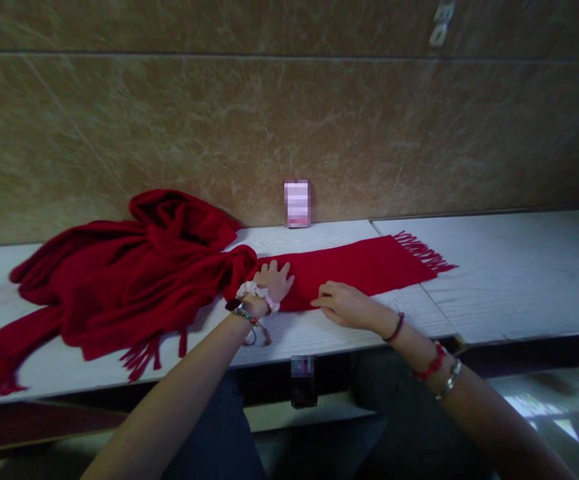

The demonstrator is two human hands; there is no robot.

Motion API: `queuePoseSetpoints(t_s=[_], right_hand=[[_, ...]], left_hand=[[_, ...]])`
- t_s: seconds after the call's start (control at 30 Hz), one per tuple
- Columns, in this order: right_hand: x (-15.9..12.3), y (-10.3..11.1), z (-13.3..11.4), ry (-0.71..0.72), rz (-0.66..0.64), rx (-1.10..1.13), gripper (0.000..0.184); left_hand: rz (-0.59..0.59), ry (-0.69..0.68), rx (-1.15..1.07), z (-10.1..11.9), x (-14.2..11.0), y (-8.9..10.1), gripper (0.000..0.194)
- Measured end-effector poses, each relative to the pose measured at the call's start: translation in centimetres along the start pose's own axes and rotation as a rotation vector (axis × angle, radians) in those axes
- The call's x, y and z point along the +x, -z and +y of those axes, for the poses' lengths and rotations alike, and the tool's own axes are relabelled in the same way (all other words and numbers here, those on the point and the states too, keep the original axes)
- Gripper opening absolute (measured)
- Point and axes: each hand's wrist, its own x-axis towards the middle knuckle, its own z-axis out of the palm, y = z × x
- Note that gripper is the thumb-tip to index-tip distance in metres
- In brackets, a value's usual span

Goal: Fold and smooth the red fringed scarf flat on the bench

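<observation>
A red scarf (359,267) lies along the white tabletop, its right part spread flat and ending in a fringe. The left part is a loose, crumpled heap (114,287) with more fringe hanging toward the front edge. My left hand (273,280) rests on the cloth where the heap meets the flat strip, fingers stretched out and apart. At the near edge of the strip, my right hand (339,303) has its fingers closed on the scarf's border. Bracelets and a watch circle my left wrist; bands and a silver bangle are on my right arm.
A brown marbled tile wall (249,133) rises behind the white tabletop (509,280). Against it stands a small blurred-out upright item (297,203). Another blurred-out dark item (304,381) shows below the table's front edge, between my knees. A wall socket (441,23) is high up.
</observation>
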Motion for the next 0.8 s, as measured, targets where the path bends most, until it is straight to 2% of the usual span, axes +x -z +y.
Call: queuePoseSetpoints(t_s=[0.1,0.23,0.3,0.4,0.5,0.63,0.7,0.8], right_hand=[[0.0,0.0,0.0,0.003,0.001,-0.005,0.024],[0.0,0.0,-0.1,-0.003,0.006,-0.008,0.025],[0.0,0.1,-0.1,0.0,0.014,-0.004,0.025],[-0.1,0.2,-0.1,0.004,0.012,0.004,0.026],[-0.2,0.3,-0.2,0.005,-0.005,0.015,0.026],[0.3,0.9,0.4,-0.017,-0.039,0.068,0.025],[0.9,1.4,1.2,-0.103,0.016,0.076,0.026],[2.2,1.6,2.5,-0.318,0.168,0.065,0.032]], left_hand=[[0.009,-0.028,0.002,0.6,0.2,-0.1,0.046],[-0.03,-0.301,-0.091,1.5,0.5,-0.3,0.045],[-0.097,-0.355,-0.149,1.4,0.6,-0.5,0.047],[-0.149,-0.287,-0.192,1.0,0.8,-0.9,0.052],[-0.145,-0.187,-0.206,0.6,0.7,-1.2,0.056],[-0.144,-0.147,-0.202,0.6,0.6,-1.1,0.057],[-0.144,-0.149,-0.197,0.7,0.5,-1.1,0.057],[-0.136,-0.15,-0.198,0.8,0.5,-1.0,0.057]])
